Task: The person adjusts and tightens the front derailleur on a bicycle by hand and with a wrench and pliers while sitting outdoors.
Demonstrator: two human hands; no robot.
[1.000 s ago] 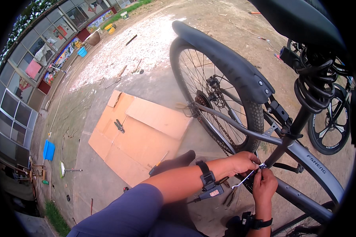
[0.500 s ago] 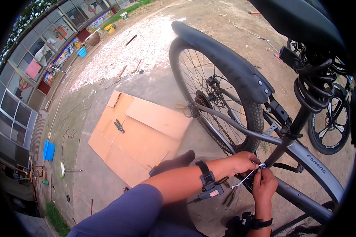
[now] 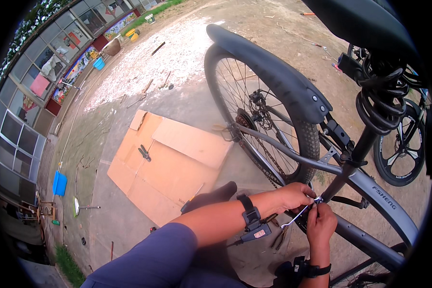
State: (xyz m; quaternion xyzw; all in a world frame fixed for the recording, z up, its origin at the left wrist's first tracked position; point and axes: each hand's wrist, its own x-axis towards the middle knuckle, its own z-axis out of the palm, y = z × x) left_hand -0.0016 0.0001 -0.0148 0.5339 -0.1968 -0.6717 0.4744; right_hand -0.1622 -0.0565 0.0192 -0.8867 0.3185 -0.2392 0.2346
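A grey bicycle frame (image 3: 377, 246) and its rear wheel (image 3: 254, 105) fill the right side. Low on the seat tube (image 3: 338, 185), my left hand (image 3: 296, 196) pinches at a small silver metal part (image 3: 318, 200). My right hand (image 3: 321, 222) meets it from below, thumb and fingers closed on the same spot. Between the fingertips, the detail of the part is too small to make out. A thin whitish rod (image 3: 294, 220) with a bent end slants down-left from there. Pliers (image 3: 279, 238) with dark handles are just below it.
Flattened cardboard (image 3: 177, 158) lies left of the wheel, with cutters (image 3: 144, 153) on it and a screwdriver (image 3: 185, 207) at its edge. A coiled black cable lock (image 3: 381, 103) hangs under the saddle (image 3: 365, 29). Another bicycle wheel (image 3: 401, 144) stands at the right.
The view has shifted very slightly. Both hands stay at the same spot on the seat tube, with hardly any visible movement.
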